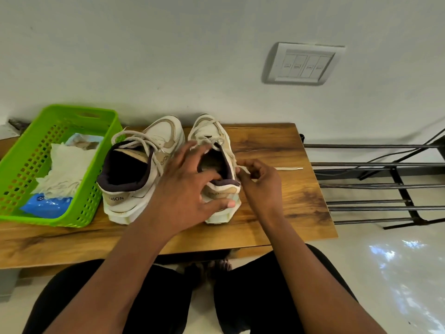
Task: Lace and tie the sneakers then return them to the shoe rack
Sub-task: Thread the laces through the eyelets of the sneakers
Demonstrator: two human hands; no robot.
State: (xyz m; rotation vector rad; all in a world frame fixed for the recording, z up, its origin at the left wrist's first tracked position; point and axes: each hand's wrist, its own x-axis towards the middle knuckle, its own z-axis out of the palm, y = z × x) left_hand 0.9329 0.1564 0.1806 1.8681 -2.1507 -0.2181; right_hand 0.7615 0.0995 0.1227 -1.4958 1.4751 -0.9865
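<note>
Two white and beige sneakers stand heel-toward-me on a wooden table (277, 213). The left sneaker (142, 169) has loose laces looped over its tongue. My left hand (190, 186) grips the heel collar of the right sneaker (216, 150), thumb on the heel, fingers spread over the opening. My right hand (261, 182) pinches the white lace (289, 168) beside that shoe's right side; the lace end trails to the right across the table.
A green plastic basket (36, 150) with white cloth and a blue packet sits at the table's left. A black metal shoe rack (385, 184) stands to the right of the table. The wall with a switch plate (303, 63) is right behind.
</note>
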